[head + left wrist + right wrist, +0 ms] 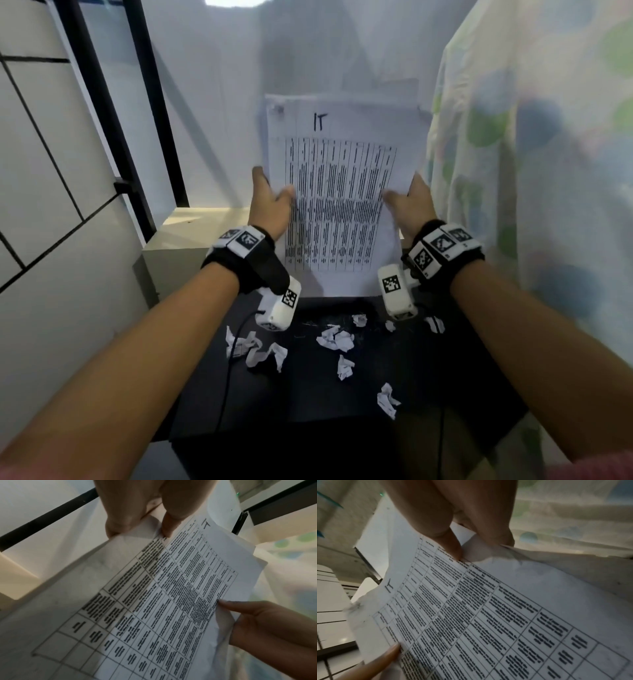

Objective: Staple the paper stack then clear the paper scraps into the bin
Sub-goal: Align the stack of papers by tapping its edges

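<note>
The paper stack (337, 192), white sheets printed with a table and marked "IT" at the top, stands upright above the black table (308, 394). My left hand (269, 202) pinches its left edge, thumb on the front. My right hand (409, 202) pinches its right edge the same way. In the left wrist view the left hand (137, 524) grips the paper stack (171, 595) and the right hand (254, 620) shows lower right. The right wrist view has the right hand (465, 534) pinching the paper stack (488, 615). Several crumpled paper scraps (335, 339) lie on the table. No stapler or bin shows.
A white box (185, 246) stands beyond the table at the left, against a tiled wall (44, 192) with a black frame (102, 102). A patterned curtain (534, 171) hangs close on the right. A black cable (227, 373) runs across the table's left part.
</note>
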The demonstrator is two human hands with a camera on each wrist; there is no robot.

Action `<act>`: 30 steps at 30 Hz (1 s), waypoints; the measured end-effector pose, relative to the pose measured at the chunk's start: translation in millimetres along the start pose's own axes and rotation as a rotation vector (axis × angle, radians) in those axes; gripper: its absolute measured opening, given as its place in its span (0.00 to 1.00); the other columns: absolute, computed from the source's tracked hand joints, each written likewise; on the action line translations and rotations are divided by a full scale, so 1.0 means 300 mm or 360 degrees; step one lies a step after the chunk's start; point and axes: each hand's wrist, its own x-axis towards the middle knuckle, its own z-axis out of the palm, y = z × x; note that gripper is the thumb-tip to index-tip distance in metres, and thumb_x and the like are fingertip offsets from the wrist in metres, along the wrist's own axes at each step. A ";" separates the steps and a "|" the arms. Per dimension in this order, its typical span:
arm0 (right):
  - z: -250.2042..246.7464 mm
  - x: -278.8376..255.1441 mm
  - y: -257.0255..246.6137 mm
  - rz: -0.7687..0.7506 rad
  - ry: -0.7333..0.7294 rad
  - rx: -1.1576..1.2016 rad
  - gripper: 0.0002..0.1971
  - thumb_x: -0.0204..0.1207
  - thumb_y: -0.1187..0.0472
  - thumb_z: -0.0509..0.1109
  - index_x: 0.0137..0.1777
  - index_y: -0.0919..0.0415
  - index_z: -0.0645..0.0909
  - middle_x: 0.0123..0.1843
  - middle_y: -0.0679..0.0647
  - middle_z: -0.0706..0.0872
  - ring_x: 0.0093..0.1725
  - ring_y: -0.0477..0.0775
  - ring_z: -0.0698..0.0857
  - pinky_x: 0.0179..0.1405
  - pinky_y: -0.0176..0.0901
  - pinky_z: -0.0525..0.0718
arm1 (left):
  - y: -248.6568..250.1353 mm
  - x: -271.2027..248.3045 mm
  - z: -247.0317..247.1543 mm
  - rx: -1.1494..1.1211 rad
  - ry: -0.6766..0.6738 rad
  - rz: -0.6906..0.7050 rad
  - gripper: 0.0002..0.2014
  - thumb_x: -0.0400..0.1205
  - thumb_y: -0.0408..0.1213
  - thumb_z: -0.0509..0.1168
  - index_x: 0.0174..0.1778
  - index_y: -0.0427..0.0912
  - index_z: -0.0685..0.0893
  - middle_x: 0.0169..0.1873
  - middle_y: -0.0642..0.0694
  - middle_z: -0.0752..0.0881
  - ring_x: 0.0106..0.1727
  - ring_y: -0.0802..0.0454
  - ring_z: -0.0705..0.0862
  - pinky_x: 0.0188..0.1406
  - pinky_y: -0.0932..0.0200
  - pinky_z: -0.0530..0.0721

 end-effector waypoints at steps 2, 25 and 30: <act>-0.006 0.014 -0.010 -0.0029 -0.0011 0.0053 0.21 0.71 0.72 0.66 0.66 0.64 0.74 0.62 0.64 0.85 0.62 0.63 0.85 0.63 0.60 0.84 | 0.014 0.010 -0.009 -0.0034 0.0046 0.0073 0.22 0.83 0.28 0.58 0.73 0.32 0.60 0.65 0.41 0.74 0.63 0.50 0.77 0.62 0.71 0.77; -0.013 0.107 0.364 0.0158 -0.0075 -0.0394 0.17 0.70 0.72 0.60 0.60 0.65 0.76 0.57 0.64 0.86 0.59 0.65 0.85 0.59 0.66 0.84 | 0.035 0.060 -0.044 -0.0003 0.0033 -0.0053 0.17 0.86 0.35 0.57 0.67 0.28 0.68 0.47 0.40 0.72 0.49 0.47 0.75 0.57 0.47 0.79; -0.023 0.050 0.147 0.0039 -0.0063 -0.0374 0.11 0.78 0.74 0.61 0.56 0.74 0.81 0.54 0.62 0.87 0.51 0.57 0.85 0.54 0.51 0.86 | 0.017 0.055 -0.062 -0.0121 0.0001 -0.0118 0.16 0.81 0.39 0.60 0.61 0.34 0.70 0.57 0.35 0.79 0.65 0.33 0.79 0.68 0.34 0.76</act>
